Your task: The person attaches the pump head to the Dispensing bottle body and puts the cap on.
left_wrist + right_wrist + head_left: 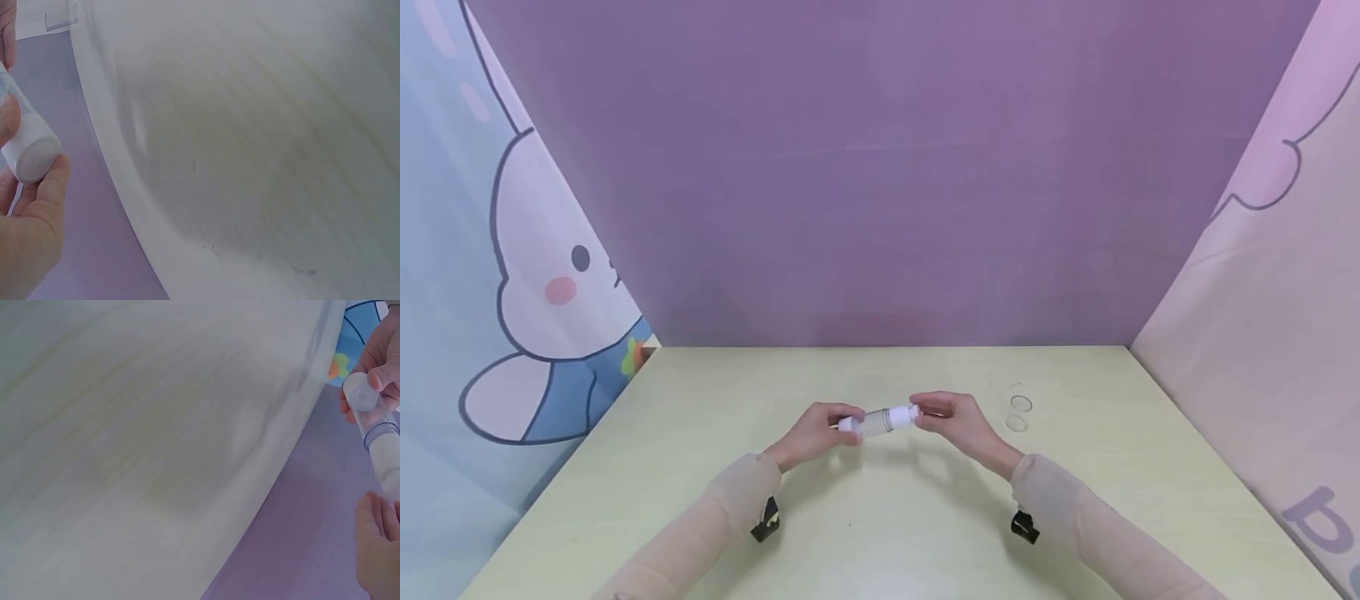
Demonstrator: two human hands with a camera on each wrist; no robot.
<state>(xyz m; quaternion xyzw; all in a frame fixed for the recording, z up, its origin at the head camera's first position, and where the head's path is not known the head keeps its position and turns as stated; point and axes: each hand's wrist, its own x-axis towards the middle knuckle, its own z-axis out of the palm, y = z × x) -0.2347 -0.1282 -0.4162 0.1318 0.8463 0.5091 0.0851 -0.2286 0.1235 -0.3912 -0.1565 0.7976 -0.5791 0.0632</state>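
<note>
A small clear bottle [876,423] with a white base and a white pump top [901,417] is held nearly level above the table, between both hands. My left hand [815,433] grips the white base end, thumb on one side and fingers on the other; the left wrist view shows the round white bottom [39,160]. At the other end my right hand [958,423] pinches the tip of the pump top between thumb and fingers. In the right wrist view the clear barrel [375,417] shows a pale inner piece near the base.
A transparent cylindrical cover [1017,414] stands on the pale wood-grain table [880,517], just right of my right hand. Behind the table rises a purple backdrop [880,183], with printed curtains [557,292] at both sides.
</note>
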